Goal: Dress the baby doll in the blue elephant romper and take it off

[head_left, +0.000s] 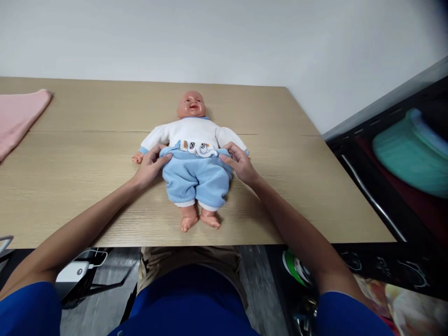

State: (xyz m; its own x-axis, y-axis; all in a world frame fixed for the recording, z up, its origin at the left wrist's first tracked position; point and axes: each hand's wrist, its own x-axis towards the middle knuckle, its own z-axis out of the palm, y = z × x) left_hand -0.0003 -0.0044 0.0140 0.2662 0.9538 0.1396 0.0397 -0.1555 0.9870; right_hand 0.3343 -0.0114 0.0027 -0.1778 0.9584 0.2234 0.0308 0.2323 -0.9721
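Note:
A baby doll (pixel 192 105) lies on its back on the wooden table, its head toward the wall and its bare feet toward me. It wears a white top (pixel 194 129) with blue cuffs and an embroidered face at the belly. Light blue trousers (pixel 196 175) with white hems cover its legs. At the waist's left side, my left hand (pixel 151 165) pinches the waistband between thumb and fingers. Opposite it, my right hand (pixel 242 164) grips the waistband's right side the same way. Fingertips of both hands are partly hidden by the cloth.
Pink cloth (pixel 21 119) lies at the table's (pixel 297 196) left end. Beyond the right edge stands a dark shelf or rack with a teal bowl-like container (pixel 408 149). Below the table at left is a white device (pixel 72 272) with a cable. A pale wall rises behind.

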